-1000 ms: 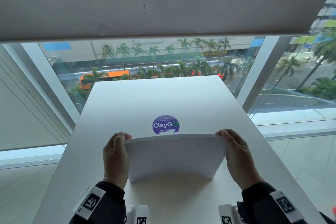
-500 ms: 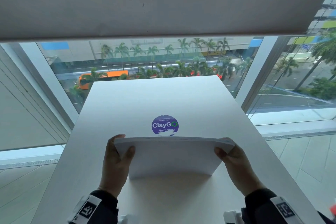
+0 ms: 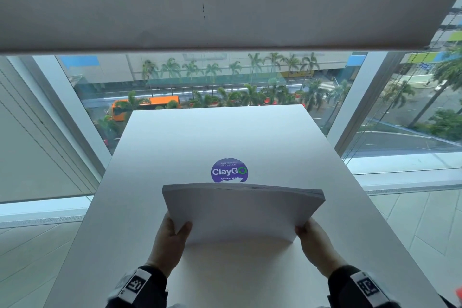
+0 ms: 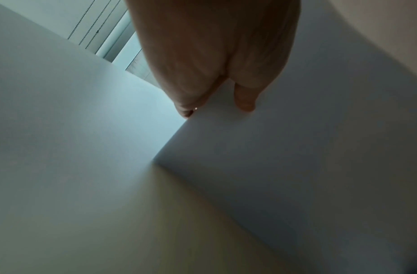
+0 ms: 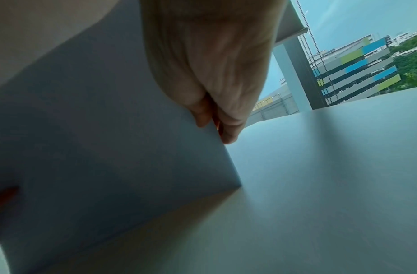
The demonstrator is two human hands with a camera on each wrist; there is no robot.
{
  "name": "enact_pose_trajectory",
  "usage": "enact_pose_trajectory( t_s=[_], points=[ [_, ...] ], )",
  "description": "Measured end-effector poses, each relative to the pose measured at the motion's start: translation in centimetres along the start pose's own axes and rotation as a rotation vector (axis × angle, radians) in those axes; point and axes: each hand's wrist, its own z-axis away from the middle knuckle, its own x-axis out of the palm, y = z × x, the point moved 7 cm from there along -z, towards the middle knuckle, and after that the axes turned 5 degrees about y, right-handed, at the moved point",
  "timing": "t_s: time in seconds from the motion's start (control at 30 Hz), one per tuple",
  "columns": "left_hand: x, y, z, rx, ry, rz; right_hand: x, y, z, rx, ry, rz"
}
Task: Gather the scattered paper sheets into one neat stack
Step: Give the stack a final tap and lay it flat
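A thick stack of white paper sheets [image 3: 240, 210] stands on its lower edge on the white table [image 3: 225, 137], leaning away from me, its top edge slightly bowed. My left hand [image 3: 172, 232] grips the stack's lower left side, thumb on the near face. My right hand [image 3: 310, 235] grips the lower right side the same way. In the left wrist view the left hand [image 4: 214, 103] pinches the paper stack [image 4: 296, 166] at its edge. In the right wrist view the right hand [image 5: 214, 126] pinches the paper stack [image 5: 97, 139], whose corner touches the table [image 5: 320, 185].
A round purple ClayGO sticker [image 3: 229, 170] lies on the table just beyond the stack. The table's far edge meets a window [image 3: 200, 82] with a grey roller blind [image 3: 200, 0] above. Tiled floor [image 3: 412, 220] lies on both sides of the narrow table.
Both hands slid down from the stack's top corners to its lower sides. The stack tilted further away from me and its top edge straightened.
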Motion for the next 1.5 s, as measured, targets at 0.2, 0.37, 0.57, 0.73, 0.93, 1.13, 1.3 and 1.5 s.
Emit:
enact_pose_trajectory(
  t_s=[0.2, 0.37, 0.57, 0.73, 0.93, 1.13, 1.3, 1.5],
  points=[
    [0.3, -3.4, -0.1, -0.077, 0.008, -0.206, 1.1, 1.8, -0.8, 0.05, -0.025, 0.192],
    [0.4, -4.3, -0.1, -0.107, 0.007, -0.303, 1.9, 2.9, -1.0, 0.091, -0.082, 0.31],
    [0.5, -4.2, -0.2, -0.127, -0.011, -0.213, 1.7, 3.3, -1.1, 0.135, -0.013, 0.134],
    [0.6, -4.1, -1.1, -0.144, -0.026, -0.077, 1.8, 3.6, -2.0, 0.138, 0.028, -0.033],
    [1.5, -1.5, -2.7, -0.196, -0.104, -0.051, 1.8, 0.6, -3.6, 0.151, -0.032, -0.097],
    [1.4, -1.0, -6.0, -0.287, -0.128, -0.159, 2.8, -1.6, -6.6, 0.212, -0.09, -0.11],
    [2.0, -1.4, -8.3, -0.403, -0.149, -0.166, 4.0, -2.4, -8.8, 0.269, -0.151, -0.1],
    [2.1, -2.7, -10.8, -0.454, -0.077, -0.318, 4.8, -2.9, -10.8, 0.317, -0.167, -0.103]
  ],
)
